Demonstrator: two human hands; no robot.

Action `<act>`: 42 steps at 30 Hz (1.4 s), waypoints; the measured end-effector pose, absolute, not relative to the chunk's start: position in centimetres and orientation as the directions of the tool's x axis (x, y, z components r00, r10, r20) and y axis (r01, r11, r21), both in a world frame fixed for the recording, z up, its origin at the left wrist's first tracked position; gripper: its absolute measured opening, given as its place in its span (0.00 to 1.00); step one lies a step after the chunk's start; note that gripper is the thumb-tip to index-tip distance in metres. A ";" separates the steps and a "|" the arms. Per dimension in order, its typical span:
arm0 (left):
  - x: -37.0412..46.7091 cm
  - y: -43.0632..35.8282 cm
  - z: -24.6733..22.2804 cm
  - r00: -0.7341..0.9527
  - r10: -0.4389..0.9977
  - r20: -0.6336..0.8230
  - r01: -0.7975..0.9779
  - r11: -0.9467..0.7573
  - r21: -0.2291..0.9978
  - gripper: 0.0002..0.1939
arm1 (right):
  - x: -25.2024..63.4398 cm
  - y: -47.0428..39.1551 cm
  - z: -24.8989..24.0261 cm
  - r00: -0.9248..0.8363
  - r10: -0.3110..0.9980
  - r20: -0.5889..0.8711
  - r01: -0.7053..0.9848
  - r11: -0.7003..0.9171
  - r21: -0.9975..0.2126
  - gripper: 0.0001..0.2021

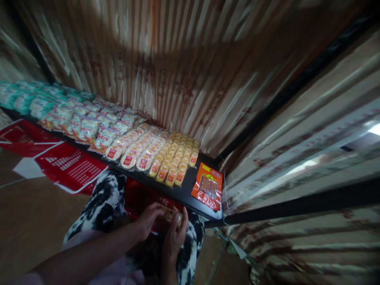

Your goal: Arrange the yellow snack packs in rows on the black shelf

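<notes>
My left hand (pixel 149 221) and my right hand (pixel 175 231) come together low over my lap, just in front of the shelf edge. Between their closed fingers is a small brownish-yellow packet (pixel 168 214) in shiny clear wrap. Fingers cover part of it, and its contents are too blurred to name. Closest on the shelf stand rows of yellow wrapped packets (pixel 170 174) with red labels. To their right lies a flat orange pouch (pixel 208 186) with brown sticks showing through its window.
The black shelf (pixel 175 192) also carries round white wrapped packs (pixel 129 158), white-and-red bags (pixel 103 132) and green-and-white bags (pixel 41 105). Red printed sheets (pixel 74 166) hang from its front. Corrugated metal walls (pixel 166 59) and a black bar (pixel 297 202) close in behind and right.
</notes>
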State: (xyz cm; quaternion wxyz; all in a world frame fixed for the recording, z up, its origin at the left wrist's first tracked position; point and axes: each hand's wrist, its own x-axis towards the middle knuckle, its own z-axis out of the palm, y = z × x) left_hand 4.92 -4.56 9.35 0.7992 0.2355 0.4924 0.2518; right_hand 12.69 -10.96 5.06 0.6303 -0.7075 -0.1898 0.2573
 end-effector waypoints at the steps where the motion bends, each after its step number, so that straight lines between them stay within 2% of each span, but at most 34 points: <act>1: 5.1 -4.9 9.4 0.395 0.628 -0.670 -0.138 0.762 0.633 0.10 | 12.9 -11.1 5.3 0.798 0.587 -0.134 -0.067 -0.135 -0.989 0.36; 6: 6.2 -5.9 10.7 0.503 0.645 -0.576 -0.089 0.701 0.707 0.14 | 14.5 -11.6 7.1 0.843 0.527 -0.109 -0.085 -0.071 -0.994 0.34; 12: 8.1 -6.2 11.1 0.499 0.687 -0.528 -0.051 0.632 0.774 0.19 | 16.7 -11.4 9.0 0.854 0.514 -0.082 -0.052 -0.072 -0.996 0.34; 19: 9.9 -5.7 12.1 0.441 0.760 -0.477 -0.078 0.562 0.824 0.14 | 17.8 -11.4 9.5 0.765 0.635 -0.104 -0.146 0.013 -0.989 0.41; 24: 11.6 -5.7 12.2 0.477 0.715 -0.511 -0.200 0.654 0.730 0.12 | 18.8 -12.0 8.8 0.731 0.680 -0.061 -0.199 0.126 -0.972 0.40; 30: 13.0 -5.5 12.6 0.504 0.673 -0.541 -0.233 0.709 0.666 0.05 | 20.3 -12.2 9.7 0.711 0.702 -0.051 -0.144 0.074 -0.987 0.36; 35: 13.9 -5.3 13.1 0.543 0.632 -0.553 -0.374 0.772 0.514 0.07 | 21.2 -11.2 10.3 0.706 0.705 -0.066 -0.173 0.081 -0.982 0.35; 38: 14.3 -5.3 12.7 0.593 0.640 -0.489 -0.375 0.756 0.536 0.08 | 21.8 -10.5 10.2 0.706 0.705 -0.070 -0.168 0.071 -0.983 0.32; 42: 14.8 -5.1 12.7 0.557 0.652 -0.514 -0.352 0.746 0.565 0.09 | 22.3 -9.8 10.2 0.715 0.694 -0.087 -0.166 0.047 -0.985 0.31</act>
